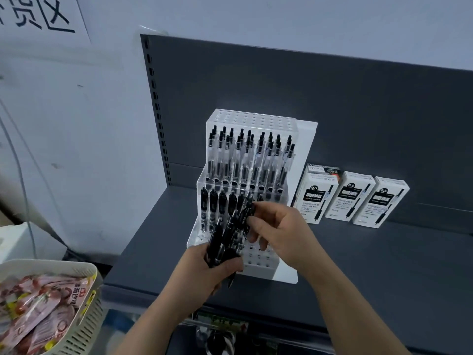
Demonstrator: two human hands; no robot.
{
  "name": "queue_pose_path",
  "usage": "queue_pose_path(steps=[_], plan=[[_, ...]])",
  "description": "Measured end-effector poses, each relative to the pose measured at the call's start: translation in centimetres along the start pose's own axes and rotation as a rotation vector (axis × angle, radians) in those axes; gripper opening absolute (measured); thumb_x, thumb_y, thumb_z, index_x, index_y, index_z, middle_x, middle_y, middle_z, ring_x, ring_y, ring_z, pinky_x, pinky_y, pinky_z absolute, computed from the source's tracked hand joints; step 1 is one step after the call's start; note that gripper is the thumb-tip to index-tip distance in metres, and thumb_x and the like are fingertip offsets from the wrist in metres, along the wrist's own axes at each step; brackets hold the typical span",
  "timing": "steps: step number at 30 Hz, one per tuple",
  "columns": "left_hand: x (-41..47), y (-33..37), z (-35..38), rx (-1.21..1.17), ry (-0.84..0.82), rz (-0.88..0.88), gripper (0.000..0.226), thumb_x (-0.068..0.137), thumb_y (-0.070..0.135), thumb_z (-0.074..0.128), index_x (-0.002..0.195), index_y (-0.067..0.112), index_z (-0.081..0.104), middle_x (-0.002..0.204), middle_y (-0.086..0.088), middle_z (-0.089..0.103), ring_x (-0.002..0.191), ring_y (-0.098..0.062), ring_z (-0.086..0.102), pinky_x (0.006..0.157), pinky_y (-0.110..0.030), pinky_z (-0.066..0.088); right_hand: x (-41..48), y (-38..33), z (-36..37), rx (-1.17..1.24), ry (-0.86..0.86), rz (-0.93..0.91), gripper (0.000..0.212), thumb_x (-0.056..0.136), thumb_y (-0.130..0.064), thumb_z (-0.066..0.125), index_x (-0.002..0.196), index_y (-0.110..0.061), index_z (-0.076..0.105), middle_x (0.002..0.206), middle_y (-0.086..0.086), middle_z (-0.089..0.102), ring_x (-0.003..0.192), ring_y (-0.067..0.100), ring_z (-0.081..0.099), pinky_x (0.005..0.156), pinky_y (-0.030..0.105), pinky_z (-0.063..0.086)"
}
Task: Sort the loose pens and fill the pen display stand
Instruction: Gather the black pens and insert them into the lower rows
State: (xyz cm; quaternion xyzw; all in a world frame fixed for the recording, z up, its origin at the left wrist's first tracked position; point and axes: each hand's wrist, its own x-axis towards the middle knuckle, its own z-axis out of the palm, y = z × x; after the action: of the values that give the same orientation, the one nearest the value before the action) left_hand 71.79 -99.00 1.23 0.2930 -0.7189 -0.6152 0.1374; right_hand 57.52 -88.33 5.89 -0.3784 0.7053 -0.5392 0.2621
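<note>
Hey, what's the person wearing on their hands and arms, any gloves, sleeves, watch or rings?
Nothing shows. The left hand and right hand are ungloved, and both forearms are uncovered to the frame edge: no sleeves, watch or bracelet. No ring on the visible fingers.

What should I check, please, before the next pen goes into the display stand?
1. Left hand holds the bundle of black pens, fingers curled round it: ok.
2. Right hand pinches a single pen at the bundle's top: ok.
3. That pen is free of the others: cannot tell, it is blurred.
4. Display stand has free holes: ok, the front tier shows empty ones.
5. Next free slot in the middle row: cannot tell, the hands hide its right part.
6. Pen boxes stand apart, to the stand's right: ok.
</note>
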Motion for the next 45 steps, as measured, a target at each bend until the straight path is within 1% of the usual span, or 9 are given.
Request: queue_pose_path(steps=[4,10,16,20,25,31,36,40,45], plan=[[0.1,-0.1,0.4,0.012,0.044,0.006,0.024,0.085,0.029,0.070,0.076,0.007,0.064,0.049,-0.004,0.051,0.041,-0.015,0.043,0.043,-0.025,0.036,-0.4,0.8,-1.4,0.161,0.105,0.022,0.015,0.090,0.000,0.061,0.099,-0.010,0.069,0.073,0.005,0.072,0.063,0.014,0.064,0.058,0.021,0.052],[0.5,-0.1,-0.4,-0.038,0.186,0.036,0.016,0.087,0.029,0.066,0.084,0.014,0.069,0.049,-0.004,0.046,0.038,-0.009,0.039,0.038,-0.018,0.034,-0.4,1.3,-4.9,0.122,0.524,-0.065,0.010,0.090,-0.002,0.064,0.095,-0.008,0.070,0.073,0.003,0.071,0.063,0.009,0.068,0.061,0.012,0.051],[0.9,-0.4,-0.2,-0.040,0.232,0.047,0.008,0.084,0.019,0.072,0.089,0.013,0.071,0.049,-0.003,0.047,0.042,-0.013,0.038,0.040,-0.022,0.033,0.8,3.1,-3.1,-0.113,0.442,-0.075,0.012,0.091,-0.009,0.064,0.095,-0.019,0.069,0.077,-0.005,0.073,0.072,0.008,0.071,0.071,0.023,0.058],[0.9,-0.4,-0.2,-0.074,0.297,0.021,0.020,0.074,0.020,0.081,0.084,0.008,0.069,0.047,0.001,0.053,0.039,-0.008,0.040,0.039,-0.022,0.035,2.0,3.6,-2.2,-0.463,0.330,-0.116,0.015,0.093,-0.017,0.063,0.087,-0.006,0.071,0.071,0.002,0.071,0.068,0.017,0.070,0.070,0.041,0.059],[0.8,-0.1,0.2,-0.074,0.283,0.006,0.018,0.072,0.018,0.082,0.085,0.013,0.071,0.049,0.002,0.061,0.037,-0.003,0.044,0.040,-0.017,0.038,2.6,3.8,-2.3,-0.623,0.265,-0.061,0.030,0.093,-0.025,0.062,0.071,-0.005,0.066,0.064,0.007,0.069,0.062,0.021,0.068,0.066,0.042,0.057],[0.8,0.5,1.7,-0.038,0.209,0.002,0.019,0.072,0.015,0.082,0.085,0.012,0.069,0.050,0.011,0.064,0.039,0.002,0.052,0.042,-0.011,0.039,0.3,2.5,-2.1,-0.352,0.276,-0.009,0.028,0.088,-0.038,0.067,0.071,-0.016,0.068,0.060,0.002,0.067,0.053,0.013,0.064,0.054,0.030,0.055],[0.8,0.9,3.2,-0.012,0.136,-0.001,0.017,0.070,0.013,0.084,0.079,0.013,0.070,0.056,0.008,0.067,0.043,0.001,0.054,0.044,-0.012,0.040,-0.9,1.1,-1.9,-0.101,0.132,0.019,0.017,0.084,-0.027,0.072,0.084,-0.009,0.070,0.063,0.003,0.068,0.052,0.007,0.059,0.053,0.020,0.050],[0.9,0.9,3.0,0.003,0.162,0.034,0.017,0.084,0.026,0.071,0.086,0.010,0.068,0.052,0.004,0.062,0.041,-0.006,0.049,0.042,-0.020,0.041,-1.1,1.0,-4.4,-0.039,0.246,0.026,0.007,0.090,-0.013,0.065,0.086,-0.014,0.070,0.066,0.001,0.072,0.058,0.008,0.066,0.058,0.016,0.051],[0.8,0.9,2.0,-0.076,0.182,-0.009,0.038,0.089,0.040,0.059,0.072,0.008,0.050,0.047,-0.005,0.052,0.036,-0.017,0.044,0.037,-0.025,0.040,-1.0,2.2,-6.6,-0.157,0.466,-0.042,0.016,0.091,-0.012,0.064,0.083,-0.025,0.070,0.073,-0.002,0.073,0.073,0.015,0.071,0.075,0.034,0.059]])
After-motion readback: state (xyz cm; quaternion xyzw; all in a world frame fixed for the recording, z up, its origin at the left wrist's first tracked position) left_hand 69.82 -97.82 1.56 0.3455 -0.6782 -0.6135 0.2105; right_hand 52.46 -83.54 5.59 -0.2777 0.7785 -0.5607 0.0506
